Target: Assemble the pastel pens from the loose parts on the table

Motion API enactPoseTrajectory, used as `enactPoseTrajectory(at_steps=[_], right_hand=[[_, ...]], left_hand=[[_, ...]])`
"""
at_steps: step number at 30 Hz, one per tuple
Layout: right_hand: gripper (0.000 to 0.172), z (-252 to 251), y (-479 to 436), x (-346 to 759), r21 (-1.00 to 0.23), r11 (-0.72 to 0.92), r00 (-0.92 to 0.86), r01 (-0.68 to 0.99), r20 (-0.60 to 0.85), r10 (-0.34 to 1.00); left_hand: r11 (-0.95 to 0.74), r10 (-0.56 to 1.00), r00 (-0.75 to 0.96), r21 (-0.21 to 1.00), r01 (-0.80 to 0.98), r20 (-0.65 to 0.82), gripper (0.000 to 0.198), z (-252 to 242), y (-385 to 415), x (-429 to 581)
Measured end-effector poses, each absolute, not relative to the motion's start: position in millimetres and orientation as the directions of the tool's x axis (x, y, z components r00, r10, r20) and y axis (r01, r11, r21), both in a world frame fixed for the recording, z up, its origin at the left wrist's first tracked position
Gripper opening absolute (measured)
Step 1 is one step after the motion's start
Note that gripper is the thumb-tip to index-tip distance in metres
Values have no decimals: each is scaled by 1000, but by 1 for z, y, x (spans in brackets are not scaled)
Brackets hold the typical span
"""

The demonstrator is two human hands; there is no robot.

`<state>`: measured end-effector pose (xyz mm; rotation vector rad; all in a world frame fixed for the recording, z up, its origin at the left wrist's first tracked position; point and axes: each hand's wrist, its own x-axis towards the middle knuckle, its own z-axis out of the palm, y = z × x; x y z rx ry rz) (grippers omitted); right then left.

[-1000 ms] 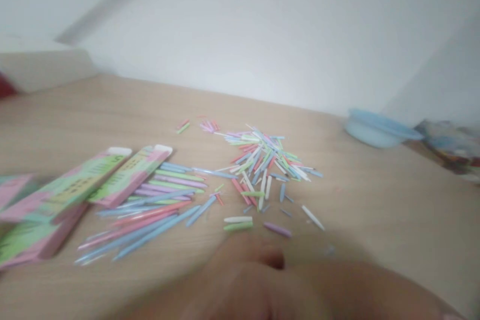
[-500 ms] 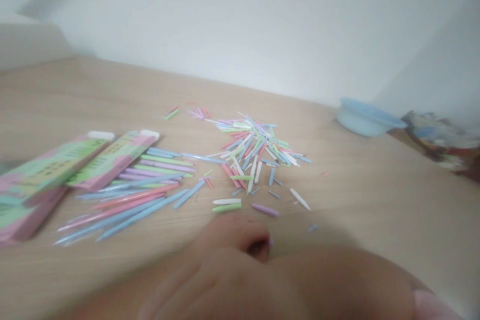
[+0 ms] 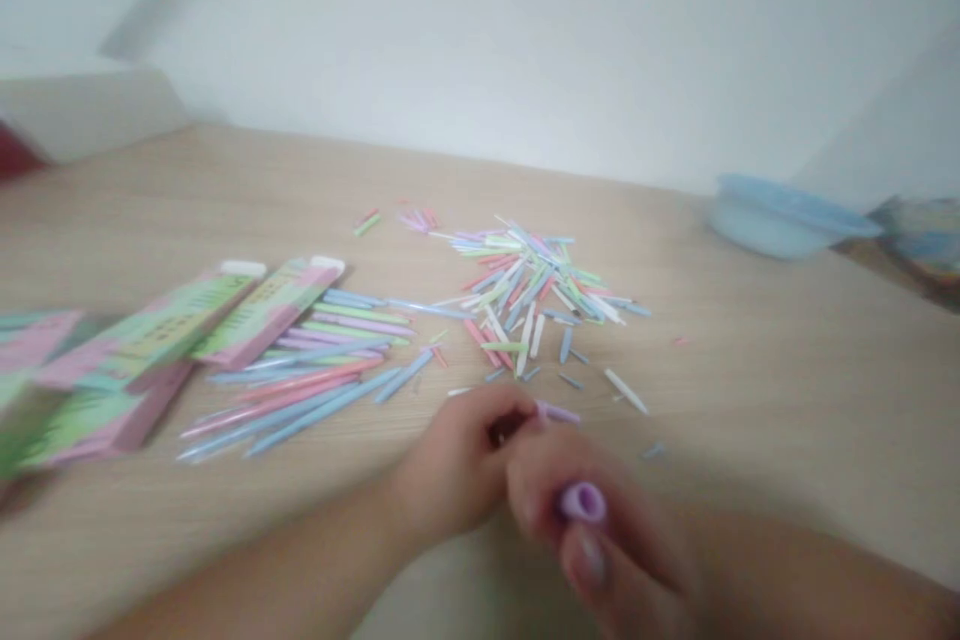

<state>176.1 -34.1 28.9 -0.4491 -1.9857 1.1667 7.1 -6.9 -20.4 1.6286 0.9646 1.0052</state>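
Fingers [image 3: 534,488] of the right hand [image 3: 636,510] clamped on a purple tube [image 3: 583,503], thumb below, curled finger alongside. Tube is held low at centre, above the table [image 3: 757,390]; hollow end faces the viewer, long axis running away nearly along the line of sight, rest hidden in the fist. Left hand [image 3: 456,460] meets the right at the fingertips, fingers curled; cannot tell whether they grip anything.

Just beyond: purple piece [image 3: 561,413] lying crosswise, left end hidden by the hands. White piece [image 3: 459,391] mostly blocked by left hand. Loose white stick [image 3: 626,390] to the right, slanted. Heap of coloured sticks [image 3: 529,280] further back. Long coloured tubes [image 3: 315,388] left, beside overlapping pink-green boxes [image 3: 274,310]. Light-blue basin [image 3: 787,218] far right, well apart. Picture blurry.
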Motion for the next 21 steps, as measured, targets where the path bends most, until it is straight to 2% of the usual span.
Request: enactPoseTrajectory(at_steps=[2,5,7,9,11,21], right_hand=[[13,19,-33,195,-823,569,-642,-9,440,627],[10,1,-30,210,-859,492,-620,141,311,721],[16,-4,-25,206,-862,450,-601,235,235,764],[15,-3,-18,196,-855,426,-591,297,186,785],[10,1,-12,187,-854,417,-598,311,166,784],[20,-1,-13,191,-819,439,-585,370,161,795]], left_hand=[[-179,949,281,978,103,144,24,-15,-6,8],[-147,964,227,989,32,137,25,-12,-5,8],[-167,954,245,985,-44,173,22,-12,-5,7],[-204,940,255,973,-109,225,19,-13,-6,7],[-240,931,249,961,-136,267,16,-13,-6,7],[-232,934,232,956,-181,271,15,-12,-9,8]])
